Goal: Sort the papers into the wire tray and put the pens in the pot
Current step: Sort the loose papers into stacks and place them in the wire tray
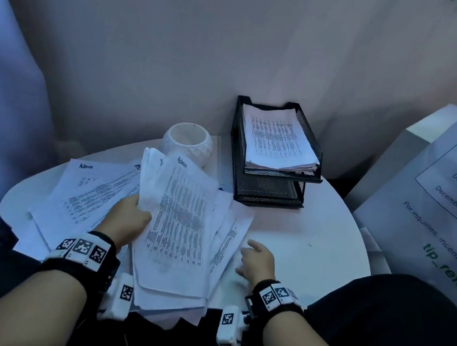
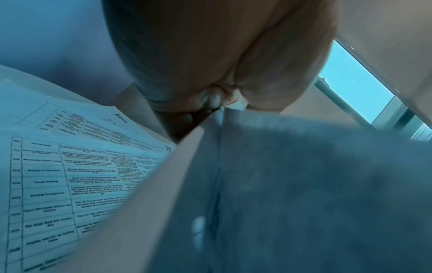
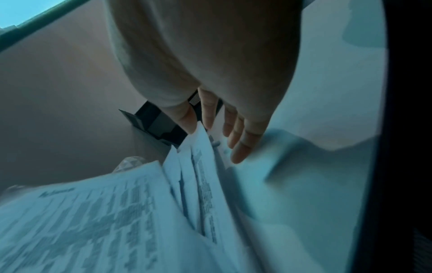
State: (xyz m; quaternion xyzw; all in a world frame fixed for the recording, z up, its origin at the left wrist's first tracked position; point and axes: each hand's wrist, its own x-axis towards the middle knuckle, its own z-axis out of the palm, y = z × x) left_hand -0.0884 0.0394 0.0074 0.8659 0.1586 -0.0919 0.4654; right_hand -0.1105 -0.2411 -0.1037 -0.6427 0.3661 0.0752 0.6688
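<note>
A sheaf of printed papers (image 1: pixel 179 224) is lifted off the round white table (image 1: pixel 314 236), and my left hand (image 1: pixel 128 217) grips its left edge; in the left wrist view the thumb and fingers pinch the sheets (image 2: pixel 268 184). More printed sheets (image 1: pixel 88 192) lie flat at the left. My right hand (image 1: pixel 256 259) hovers with fingers straight beside the papers' right edge; its fingers (image 3: pixel 236 146) hold nothing. The black wire tray (image 1: pixel 272 184) at the back holds a stack of papers (image 1: pixel 278 141) in its top tier. A white pot (image 1: pixel 188 143) stands left of it. No pens show.
A wall runs close behind the table. A large printed notice (image 1: pixel 449 207) leans on a white box at the right. My dark-clad legs lie under the table's near edge. Bare tabletop lies right of the papers.
</note>
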